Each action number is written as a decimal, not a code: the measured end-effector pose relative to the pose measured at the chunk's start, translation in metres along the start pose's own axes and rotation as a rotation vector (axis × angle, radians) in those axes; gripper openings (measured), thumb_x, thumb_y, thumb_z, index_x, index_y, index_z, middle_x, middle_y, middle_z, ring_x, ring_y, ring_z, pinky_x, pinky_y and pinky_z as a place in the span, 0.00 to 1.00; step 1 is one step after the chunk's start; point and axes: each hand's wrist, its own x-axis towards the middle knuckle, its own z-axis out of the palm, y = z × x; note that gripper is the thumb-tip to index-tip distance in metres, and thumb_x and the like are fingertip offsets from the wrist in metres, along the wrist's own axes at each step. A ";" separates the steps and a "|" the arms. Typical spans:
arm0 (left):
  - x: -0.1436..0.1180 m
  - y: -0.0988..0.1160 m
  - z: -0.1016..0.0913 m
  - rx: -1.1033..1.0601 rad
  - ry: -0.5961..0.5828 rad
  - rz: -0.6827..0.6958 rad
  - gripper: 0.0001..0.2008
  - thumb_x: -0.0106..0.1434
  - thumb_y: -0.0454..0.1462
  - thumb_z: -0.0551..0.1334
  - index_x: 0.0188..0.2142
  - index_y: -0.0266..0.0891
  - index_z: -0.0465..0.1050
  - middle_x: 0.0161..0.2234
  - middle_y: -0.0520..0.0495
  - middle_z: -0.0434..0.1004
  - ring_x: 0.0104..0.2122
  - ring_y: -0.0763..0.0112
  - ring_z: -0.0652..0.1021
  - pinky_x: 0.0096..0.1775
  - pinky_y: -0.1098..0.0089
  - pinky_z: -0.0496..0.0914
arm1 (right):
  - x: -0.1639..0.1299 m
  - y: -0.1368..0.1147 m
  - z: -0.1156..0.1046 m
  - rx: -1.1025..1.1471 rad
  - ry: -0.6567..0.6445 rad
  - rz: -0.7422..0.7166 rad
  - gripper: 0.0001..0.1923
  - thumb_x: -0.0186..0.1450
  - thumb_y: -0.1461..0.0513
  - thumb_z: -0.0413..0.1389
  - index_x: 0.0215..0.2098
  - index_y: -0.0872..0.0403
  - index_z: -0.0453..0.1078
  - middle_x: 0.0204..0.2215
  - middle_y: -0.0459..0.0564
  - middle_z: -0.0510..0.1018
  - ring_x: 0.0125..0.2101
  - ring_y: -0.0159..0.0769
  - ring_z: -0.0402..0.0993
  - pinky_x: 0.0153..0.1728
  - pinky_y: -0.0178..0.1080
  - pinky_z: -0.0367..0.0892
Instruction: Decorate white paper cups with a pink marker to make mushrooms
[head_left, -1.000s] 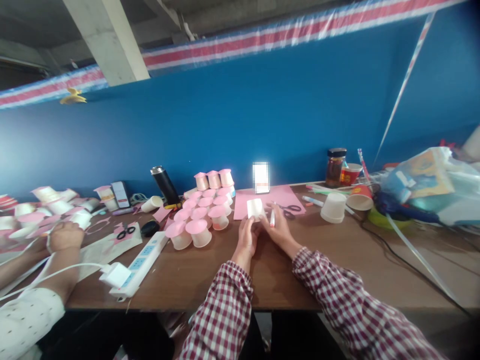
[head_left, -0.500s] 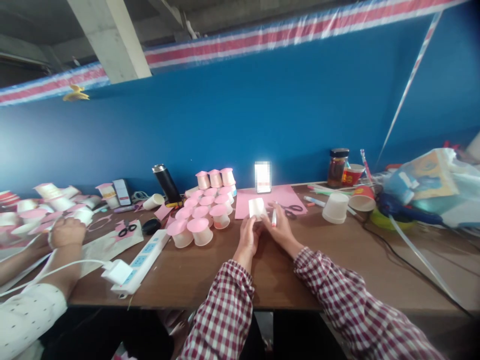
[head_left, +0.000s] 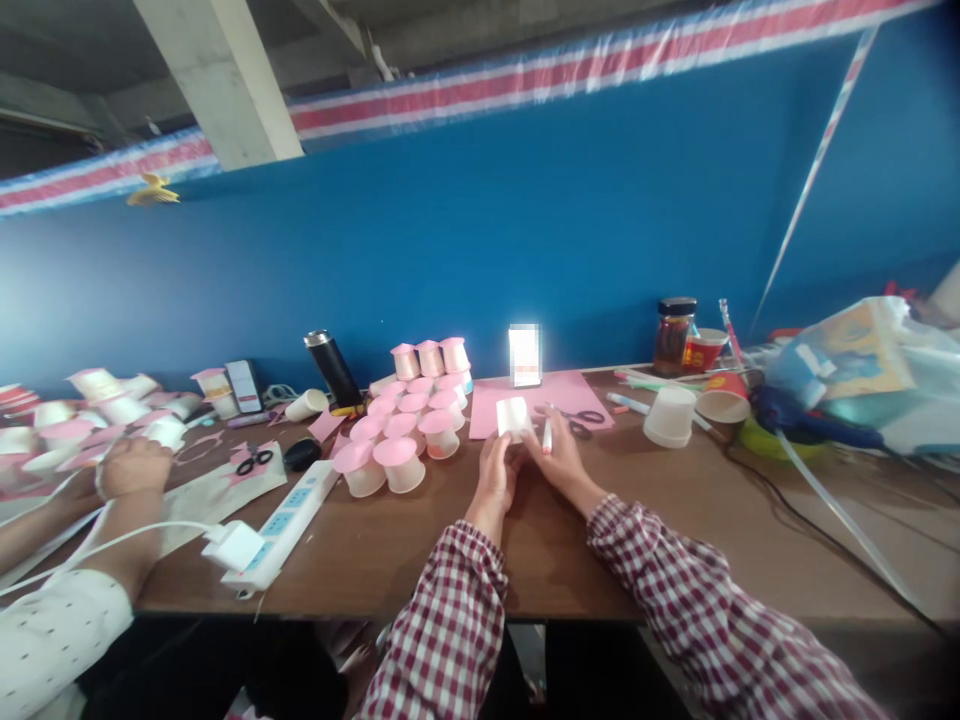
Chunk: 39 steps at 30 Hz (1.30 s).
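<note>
My left hand (head_left: pixel 493 476) holds a small white paper cup (head_left: pixel 513 417) just above the brown table (head_left: pixel 420 545). My right hand (head_left: pixel 558 455) touches the cup's right side and grips a white marker (head_left: pixel 547 436) between its fingers. Both sleeves are red-and-white check. A pink paper sheet (head_left: pixel 541 392) lies right behind the cup, with scissors (head_left: pixel 579 421) on it. A cluster of several pink-topped cups (head_left: pixel 409 430) stands to my left.
A lit phone (head_left: pixel 524 355) stands at the wall. A white power strip (head_left: pixel 276 525), black flask (head_left: pixel 332 368), jar (head_left: pixel 670 336), upturned white cup (head_left: pixel 670 416) and plastic bags (head_left: pixel 847 370) are on the table. Another person's hand (head_left: pixel 133 468) works at the left among more cups.
Almost nothing differs; my hands and the cup stay in place, with only a slight shift of the view.
</note>
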 end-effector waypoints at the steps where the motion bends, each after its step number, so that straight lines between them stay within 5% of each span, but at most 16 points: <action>1: 0.000 0.000 0.000 0.000 0.001 0.000 0.14 0.50 0.39 0.67 0.37 0.36 0.72 0.34 0.46 0.79 0.34 0.66 0.78 0.38 0.66 0.70 | 0.000 0.000 0.000 0.003 0.000 0.001 0.22 0.62 0.53 0.54 0.50 0.54 0.60 0.42 0.58 0.77 0.40 0.45 0.77 0.42 0.47 0.71; 39: 0.000 0.000 0.000 0.009 -0.006 -0.002 0.13 0.51 0.39 0.66 0.37 0.36 0.73 0.37 0.43 0.80 0.39 0.61 0.79 0.41 0.63 0.71 | 0.000 0.000 0.001 -0.024 0.001 0.003 0.22 0.61 0.52 0.53 0.50 0.54 0.60 0.42 0.59 0.77 0.41 0.47 0.76 0.43 0.49 0.70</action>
